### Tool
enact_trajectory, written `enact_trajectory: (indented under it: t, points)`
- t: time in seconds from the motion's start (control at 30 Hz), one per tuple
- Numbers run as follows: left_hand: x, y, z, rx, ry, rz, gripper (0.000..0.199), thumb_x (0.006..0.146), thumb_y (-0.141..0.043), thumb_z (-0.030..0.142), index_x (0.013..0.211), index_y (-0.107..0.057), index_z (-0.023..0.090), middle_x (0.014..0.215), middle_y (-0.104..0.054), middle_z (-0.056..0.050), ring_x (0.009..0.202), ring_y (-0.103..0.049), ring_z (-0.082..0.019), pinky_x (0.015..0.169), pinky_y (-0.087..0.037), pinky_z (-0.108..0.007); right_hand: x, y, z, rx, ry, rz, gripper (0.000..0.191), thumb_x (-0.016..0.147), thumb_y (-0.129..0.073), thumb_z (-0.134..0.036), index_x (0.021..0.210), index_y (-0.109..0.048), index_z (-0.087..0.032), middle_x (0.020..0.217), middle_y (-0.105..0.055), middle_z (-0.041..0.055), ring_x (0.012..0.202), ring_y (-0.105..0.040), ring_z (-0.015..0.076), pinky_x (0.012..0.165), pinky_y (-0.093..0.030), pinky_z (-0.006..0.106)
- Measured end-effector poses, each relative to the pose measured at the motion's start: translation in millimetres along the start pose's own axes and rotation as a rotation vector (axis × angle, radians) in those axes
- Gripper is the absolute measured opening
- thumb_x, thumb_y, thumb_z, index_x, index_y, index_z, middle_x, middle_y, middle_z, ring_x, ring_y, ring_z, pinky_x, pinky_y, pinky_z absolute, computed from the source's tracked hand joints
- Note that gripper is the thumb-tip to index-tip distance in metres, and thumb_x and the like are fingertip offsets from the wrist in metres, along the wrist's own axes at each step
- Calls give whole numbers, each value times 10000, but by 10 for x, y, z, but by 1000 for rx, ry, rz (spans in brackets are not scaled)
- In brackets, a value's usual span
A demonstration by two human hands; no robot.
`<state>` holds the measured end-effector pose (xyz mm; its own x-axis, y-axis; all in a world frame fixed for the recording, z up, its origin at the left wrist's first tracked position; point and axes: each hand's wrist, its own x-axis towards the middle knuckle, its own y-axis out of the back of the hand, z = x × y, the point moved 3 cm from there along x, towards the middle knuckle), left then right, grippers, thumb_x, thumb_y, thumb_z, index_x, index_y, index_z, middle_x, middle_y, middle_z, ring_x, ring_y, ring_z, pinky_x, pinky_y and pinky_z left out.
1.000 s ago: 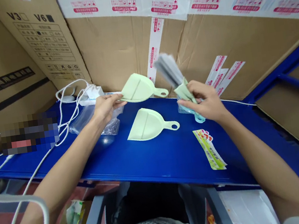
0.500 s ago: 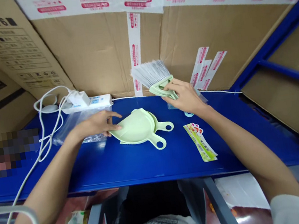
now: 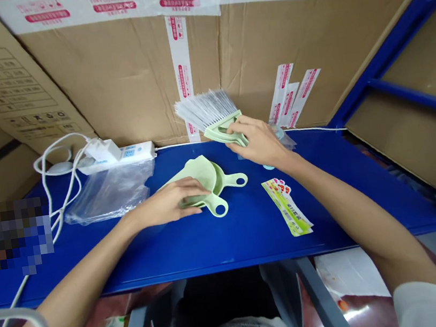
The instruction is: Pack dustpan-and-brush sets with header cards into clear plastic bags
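Note:
My right hand [image 3: 253, 139] is closed round the pale green head of a hand brush [image 3: 224, 126], holding it above the blue table with its grey-white bristles pointing up and left. Two pale green dustpans lie overlapped on the table. The nearer dustpan [image 3: 206, 173] rests partly over the farther dustpan [image 3: 233, 180], and both ring-ended handles point right. My left hand [image 3: 176, 199] grips the nearer dustpan close to its handle, fingers over the pan and thumb at the near edge. The hand hides part of that pan.
Clear plastic bags [image 3: 110, 192] lie left on the blue table [image 3: 229, 243], in front of a white power strip [image 3: 135, 152] with looped cables. Printed label cards [image 3: 288, 208] lie right. Behind my right hand is another clear wrapper [image 3: 285, 140]. Cardboard boxes [image 3: 125, 79] wall the back.
My left hand has moved right along the nearer dustpan, from its left corner to near the handle. My right hand still holds the brush up. The whole view has shifted slightly.

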<state>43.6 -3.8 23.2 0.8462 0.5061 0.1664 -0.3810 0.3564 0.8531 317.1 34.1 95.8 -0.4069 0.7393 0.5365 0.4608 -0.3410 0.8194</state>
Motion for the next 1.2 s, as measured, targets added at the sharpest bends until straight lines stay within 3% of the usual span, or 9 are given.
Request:
enact_trajectory:
  t: [0.1, 0.2, 0.33, 0.53, 0.7, 0.83, 0.97, 1.07, 1.2]
  points:
    - [49, -64, 67, -23, 18, 52, 269, 1074, -675, 396, 1268, -804, 261, 1112, -801, -76, 963, -765, -222, 896, -583, -341, -3, 17, -4, -38, -26, -35, 187, 956, -702, -298, 1123, -764, -240, 1116, -709, 55, 961, -652, 249, 781, -399, 329]
    - [98, -151, 125, 11, 82, 219, 243, 1058, -697, 430, 1170, -818, 250, 1038, -824, -56, 811, -751, -197, 791, -592, -331, -4, -4, -18, -78, -34, -112, 212, 961, -691, -294, 1152, -772, -249, 1134, -728, 60, 976, -663, 257, 777, -395, 328]
    - [180, -336, 184, 68, 78, 400, 301, 1106, -609, 375, 1329, -748, 228, 1182, -817, -101, 965, -781, -234, 913, -642, -392, -22, -125, -59, -101, -68, -209, 267, 976, -675, -303, 1219, -759, -232, 1201, -761, 91, 1055, -704, 288, 826, -431, 347]
    - [266, -550, 191, 282, -58, 281, 541, 1127, -521, 279, 1658, -473, 184, 1617, -597, -189, 1477, -599, -326, 1228, -528, -541, -111, -369, -107, -86, -151, -391, 261, 989, -657, -285, 1216, -747, -193, 1215, -817, 141, 1123, -752, 324, 839, -469, 347]
    - [225, -476, 70, 361, -35, 227, 653, 1036, -473, 66, 1683, -436, 154, 1580, -635, -165, 1466, -578, -330, 1184, -559, -540, -162, -391, -185, 57, -191, -468, 166, 994, -670, -286, 1119, -727, -193, 1092, -839, 111, 1059, -790, 299, 796, -486, 306]
    - [173, -320, -25, 388, 15, 280, 711, 897, -441, -57, 1536, -618, 201, 1468, -718, -116, 1369, -623, -322, 1130, -574, -552, -201, -388, -283, 324, -326, -498, 125, 1020, -637, -285, 1115, -668, -211, 881, -826, 37, 756, -804, 223, 722, -536, 278]
    - [152, -255, 49, 337, 22, 384, 490, 948, -494, 32, 1370, -690, 186, 1354, -745, -123, 1259, -656, -313, 1085, -577, -522, -215, -493, -280, 377, -372, -433, 179, 1061, -561, -281, 1194, -654, -206, 793, -795, 23, 676, -786, 211, 716, -568, 283]
    - [179, -301, 165, 361, 6, 389, 261, 1055, -591, 270, 1283, -692, 194, 1314, -721, -137, 1219, -668, -323, 1047, -570, -509, -198, -599, -172, 133, -340, -331, 249, 1065, -563, -321, 1240, -692, -200, 1032, -825, 102, 947, -812, 270, 831, -572, 321]
    - [231, -331, 191, 476, 10, 343, 311, 1090, -589, 445, 1219, -693, 182, 1215, -708, -148, 1138, -673, -334, 958, -581, -490, -193, -729, -19, -98, -363, -344, 307, 1055, -576, -354, 1290, -726, -227, 1297, -782, 139, 1185, -755, 320, 965, -542, 366]
